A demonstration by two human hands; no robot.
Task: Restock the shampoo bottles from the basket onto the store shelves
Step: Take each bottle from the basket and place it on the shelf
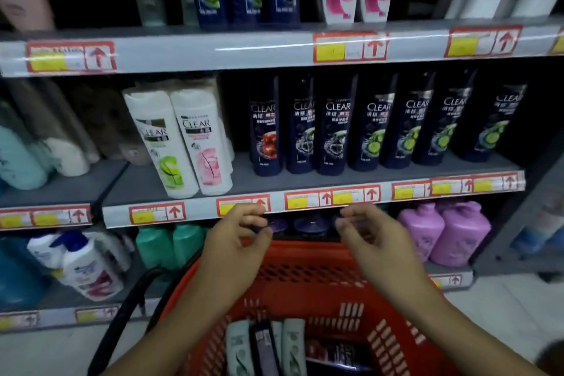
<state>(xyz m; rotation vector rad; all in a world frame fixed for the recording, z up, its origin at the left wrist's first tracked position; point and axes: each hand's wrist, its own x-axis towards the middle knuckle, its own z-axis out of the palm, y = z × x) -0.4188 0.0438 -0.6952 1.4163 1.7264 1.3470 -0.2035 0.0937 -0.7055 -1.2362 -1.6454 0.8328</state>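
Observation:
A red plastic basket [308, 281] sits below me in front of the shelves, with several shampoo bottles [265, 348] lying in its bottom. My left hand [235, 241] and my right hand [372, 238] hover above the basket's far rim, fingers curled and apart, holding nothing. Both are just below the middle shelf's front edge [305, 201]. On that shelf stands a row of dark blue Clear bottles [332, 128], and two white Clear bottles [183, 140] lean at the left.
The top shelf [213, 49] carries dark blue and white-and-pink bottles. The bottom shelf holds green bottles [171, 244], purple pump bottles [445, 232] and white pump bottles [85, 265]. A black basket handle [122, 323] curves at the left. Pale floor lies at right.

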